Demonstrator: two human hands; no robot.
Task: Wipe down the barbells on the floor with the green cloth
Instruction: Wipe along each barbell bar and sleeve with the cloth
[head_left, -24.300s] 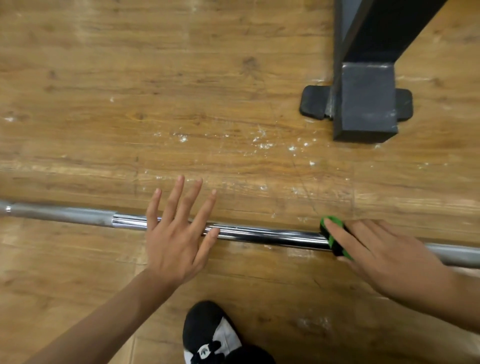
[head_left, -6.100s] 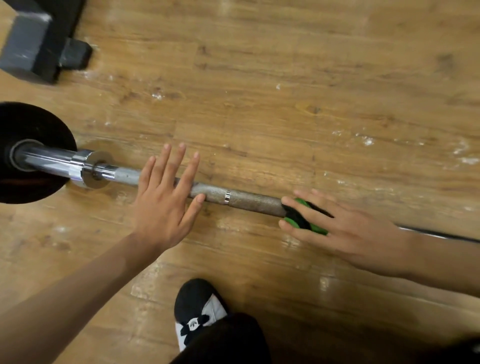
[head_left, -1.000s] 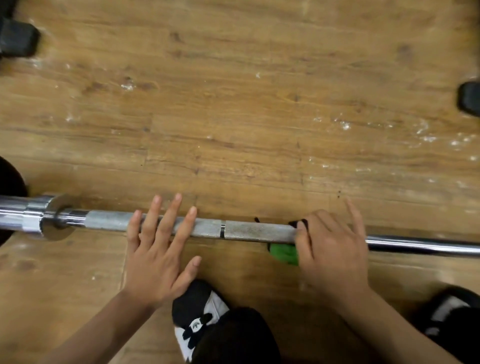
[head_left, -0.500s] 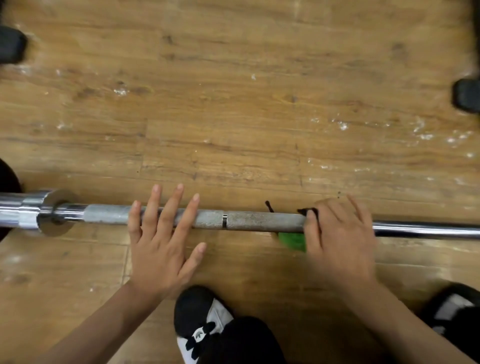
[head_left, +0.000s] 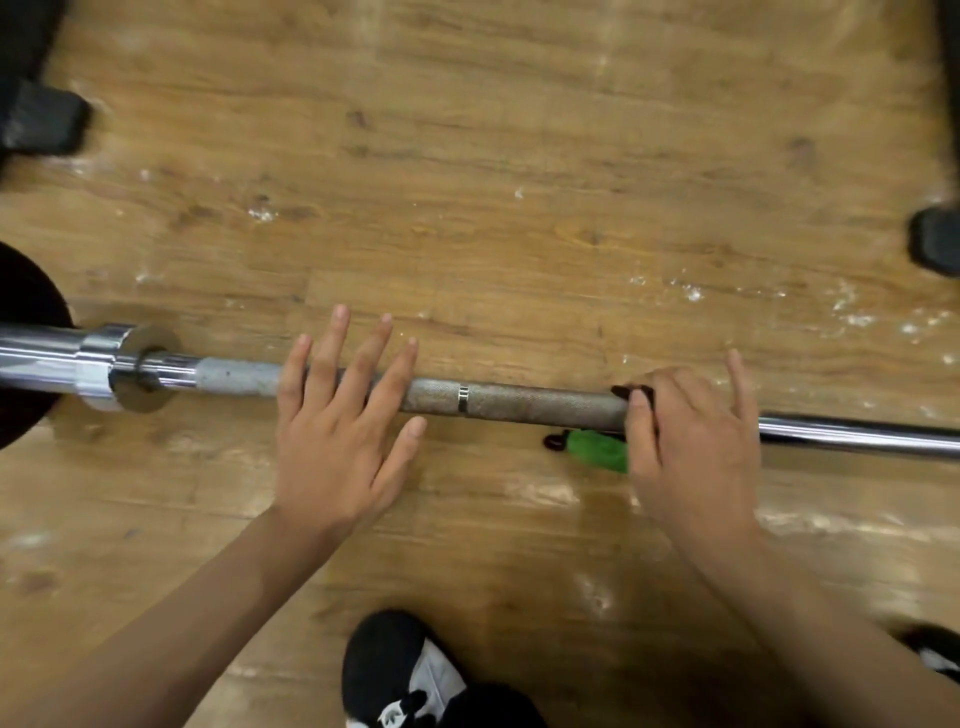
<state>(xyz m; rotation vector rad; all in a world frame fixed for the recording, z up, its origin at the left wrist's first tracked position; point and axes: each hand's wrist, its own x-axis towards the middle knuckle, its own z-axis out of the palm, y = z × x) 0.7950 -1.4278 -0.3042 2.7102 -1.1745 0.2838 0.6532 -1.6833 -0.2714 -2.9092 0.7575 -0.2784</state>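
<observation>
Nearest me, my black-and-white shoe (head_left: 405, 675) sits this side of the barbell (head_left: 519, 402). My left hand (head_left: 337, 431) lies flat, fingers spread, on its knurled shaft. My right hand (head_left: 691, 441) grips the green cloth (head_left: 597, 449) around it. Beyond the barbell lie the scuffed, chalk-flecked wooden floor (head_left: 519, 130) and a black rubber foot (head_left: 935, 244).

Long steel barbell (head_left: 519, 405) knurled in fine crosshatch, rusty brown mid-shaft, pale grey further left, mirror chrome at the collar, bright green cloth (head_left: 597, 449) with black trim, honey-brown wood-grain plank floor (head_left: 519, 182) flecked white, black-and-white sneaker (head_left: 410, 675), black round weight plate (head_left: 26, 291).
</observation>
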